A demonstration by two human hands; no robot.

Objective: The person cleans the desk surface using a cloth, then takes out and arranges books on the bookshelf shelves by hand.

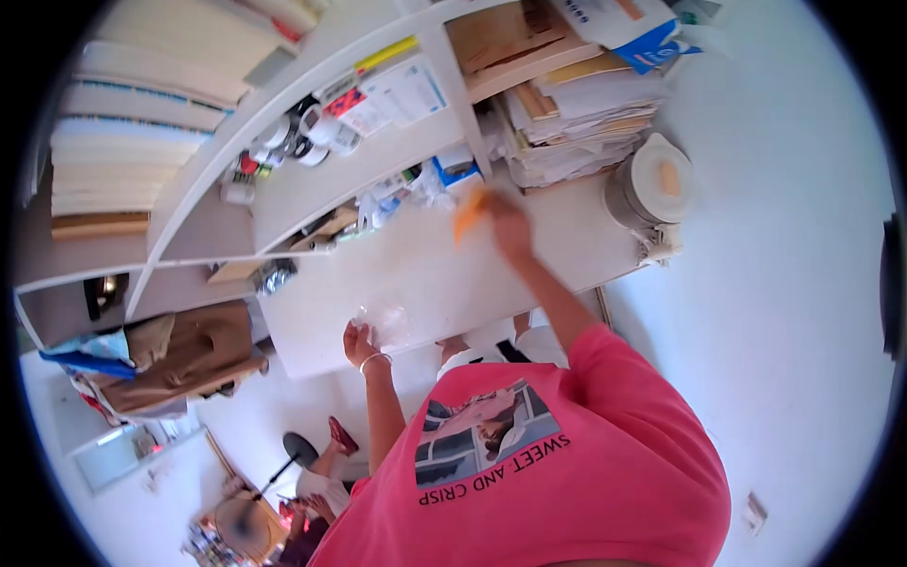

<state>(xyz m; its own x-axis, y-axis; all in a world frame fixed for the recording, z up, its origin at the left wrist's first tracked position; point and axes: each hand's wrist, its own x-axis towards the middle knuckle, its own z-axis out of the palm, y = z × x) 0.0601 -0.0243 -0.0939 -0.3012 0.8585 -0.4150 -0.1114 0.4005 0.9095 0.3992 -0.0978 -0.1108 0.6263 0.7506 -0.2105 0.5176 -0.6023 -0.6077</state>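
Note:
My left hand (359,344) is closed at the near edge of a white tabletop (416,274), its fingers pinching a crumpled clear plastic bag (385,324) that lies partly on the surface. Farther back and to the right, my right hand (511,230) is raised and blurred by motion. It grips an orange cloth (470,214), which hangs from the fingers toward the left. Behind the cloth, blue and white packages (430,184) stand along the back of the tabletop.
A lidded pot (652,184) stands at the right end, near stacked papers (576,128). Shelves behind hold bottles (326,130) and boxes. Draped clothes (189,359) are at the left. Another person (321,491) is at the lower left, beside a round stool (248,524).

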